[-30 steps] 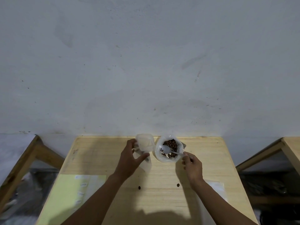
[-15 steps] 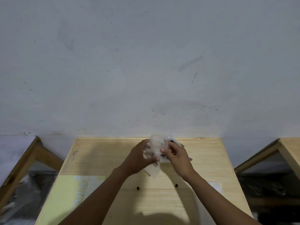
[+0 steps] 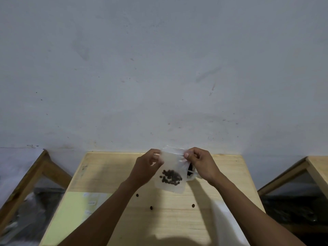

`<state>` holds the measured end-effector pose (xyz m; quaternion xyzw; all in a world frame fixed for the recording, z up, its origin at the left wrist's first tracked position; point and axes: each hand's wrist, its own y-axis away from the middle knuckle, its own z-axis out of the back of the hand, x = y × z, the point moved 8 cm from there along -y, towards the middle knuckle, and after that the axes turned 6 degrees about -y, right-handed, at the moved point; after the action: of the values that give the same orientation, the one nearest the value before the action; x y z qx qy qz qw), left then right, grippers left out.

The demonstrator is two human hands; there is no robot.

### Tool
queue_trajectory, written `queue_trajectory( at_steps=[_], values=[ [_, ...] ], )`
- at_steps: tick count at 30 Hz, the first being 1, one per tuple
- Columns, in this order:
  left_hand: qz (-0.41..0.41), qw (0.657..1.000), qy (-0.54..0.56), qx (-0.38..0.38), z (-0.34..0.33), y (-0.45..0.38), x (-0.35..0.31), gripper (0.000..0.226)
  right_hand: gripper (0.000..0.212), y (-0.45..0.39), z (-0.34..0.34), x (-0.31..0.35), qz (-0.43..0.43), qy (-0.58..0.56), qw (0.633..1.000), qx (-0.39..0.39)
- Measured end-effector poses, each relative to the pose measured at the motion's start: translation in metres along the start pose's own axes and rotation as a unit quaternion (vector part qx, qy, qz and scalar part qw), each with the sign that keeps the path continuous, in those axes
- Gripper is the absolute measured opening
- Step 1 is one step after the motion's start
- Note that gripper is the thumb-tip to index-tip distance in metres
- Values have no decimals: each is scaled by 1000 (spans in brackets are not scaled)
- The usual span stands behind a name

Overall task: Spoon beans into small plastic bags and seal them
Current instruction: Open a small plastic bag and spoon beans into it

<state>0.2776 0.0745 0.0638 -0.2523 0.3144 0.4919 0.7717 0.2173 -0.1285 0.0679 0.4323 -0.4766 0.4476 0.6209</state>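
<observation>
Between the two hands, held up above the far half of the wooden table point(image 3: 110, 176), hangs the small plastic bag point(image 3: 171, 172). The left hand point(image 3: 147, 167) pinches its top edge at the 9 o'clock corner, thumb and fingers curled onto the film; the right hand point(image 3: 200, 163) pinches the same edge at the 3 o'clock corner. The bag's mouth runs as a taut line from one pinch to the other, and its body drops toward 6 o'clock, with the beans point(image 3: 171, 177) gathered low inside. Sealing looks to be the step in hand: the strip lies along the line between the pinches, so either hand could press along it, both equally near. Just behind the right hand, at 4 o'clock from the bag, sits the larger bean bag point(image 3: 190, 170), mostly hidden. Three loose beans lie on the table toward 6 o'clock. A pale green sheet point(image 3: 71, 215) lies at 8 o'clock.
</observation>
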Motion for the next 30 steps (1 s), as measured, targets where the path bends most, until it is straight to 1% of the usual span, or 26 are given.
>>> queue_trajectory(
  at_steps=[1,3,5,6,9,12,14,19,23,27,30],
  values=[
    [3,1000,23,0,2,-2,-4,17,15,-1,0,4,2,6,1000,12],
    [19,998,51,-11,8,-6,-11,7,13,-2,-2,8,-2,6,999,41],
    [41,996,77,-16,11,-9,-15,7,8,-4,-3,13,-2,25,998,58],
    [46,995,88,-9,11,-10,-19,7,6,-5,-3,17,10,57,996,62],
    [26,996,81,19,9,-8,-35,9,14,-7,-11,36,72,189,976,76],
    [-2,998,56,25,10,-7,-48,12,14,-6,-24,49,107,256,956,95],
    [-3,998,53,21,14,-7,-51,14,11,-7,-26,53,115,259,954,102],
    [-8,999,41,29,21,-1,-55,16,11,-5,-29,55,129,272,948,106],
    [3,997,63,41,26,3,-50,16,12,-4,-25,51,127,286,944,108],
    [31,994,91,51,27,8,-39,15,16,0,-19,42,119,304,939,110],
    [41,993,103,49,27,11,-31,15,24,2,-10,35,95,282,950,92]
  ],
)
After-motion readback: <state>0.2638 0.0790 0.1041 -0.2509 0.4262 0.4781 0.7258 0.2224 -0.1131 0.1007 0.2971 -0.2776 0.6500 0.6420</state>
